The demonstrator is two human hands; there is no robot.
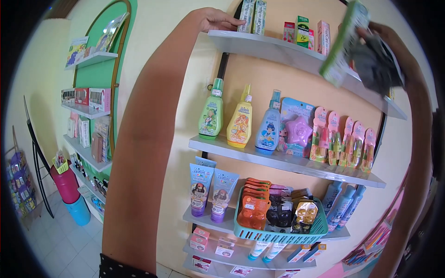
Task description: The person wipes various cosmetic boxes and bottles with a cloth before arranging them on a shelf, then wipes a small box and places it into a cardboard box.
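My left hand (219, 20) reaches up to the left end of the top shelf (273, 43). Its fingers are together at the side of an upright white-and-green FreshCare box (245, 17); a second FreshCare box (260, 17) stands right beside it. On the right, my right hand (387, 39) holds a tilted green-and-white box (345, 44) in front of the shelf, blurred by motion. A crumpled dark grey cloth (374, 62) is in that same hand, hiding part of the fingers. Small red, green and pink boxes, among them a green-and-yellow box (302, 31), stand between the hands.
Below, a shelf (287, 162) carries spray bottles (239, 116) and carded lip products (333, 139). Lower down are tubes (200, 187), a teal basket (278, 236) of sachets and blue bottles (343, 206). Another shelf unit (88, 111) stands at left.
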